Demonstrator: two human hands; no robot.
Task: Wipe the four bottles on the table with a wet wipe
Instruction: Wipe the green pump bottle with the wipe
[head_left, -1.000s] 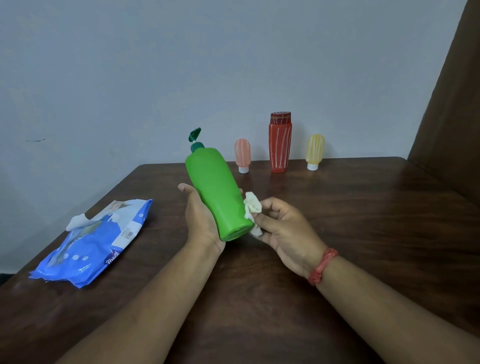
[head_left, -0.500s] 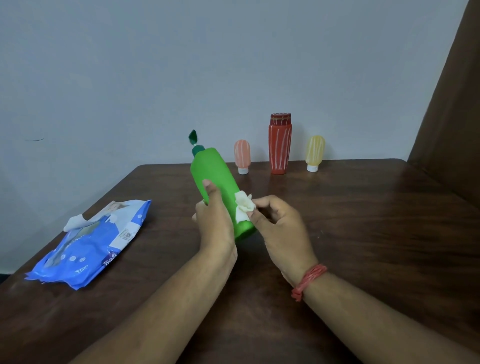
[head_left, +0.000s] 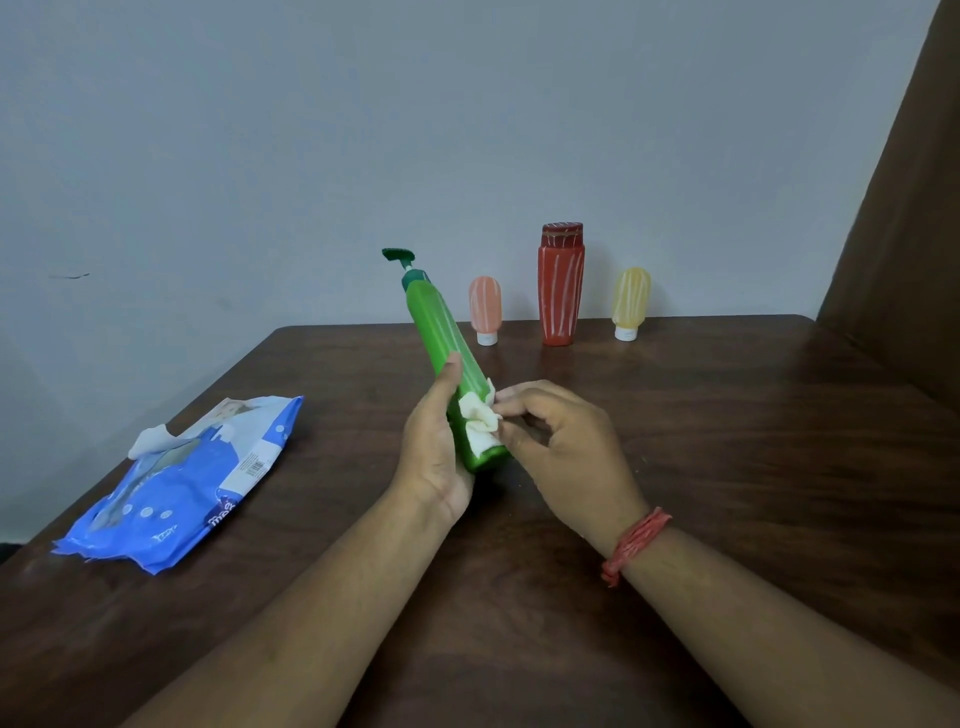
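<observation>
**First bottle under the wipe, three waiting**

The left hand (head_left: 434, 447) grips the tilted green pump bottle (head_left: 451, 358) above the desk's (head_left: 727, 467) middle. The right hand's (head_left: 566, 447) fingers (head_left: 511, 402) pinch the crumpled wet wipe (head_left: 479, 421) against its lower side. Pink (head_left: 485, 309), red (head_left: 561, 286) and yellow (head_left: 630, 301) bottles stand along the far edge, apparently untouched.

Left hand (head_left: 434, 441) fingers: hidden behind green bottle (head_left: 447, 353).
Pack (head_left: 176, 488) print: too blurred to read.
Bench (head_left: 727, 467) near edge: cut off.
</observation>
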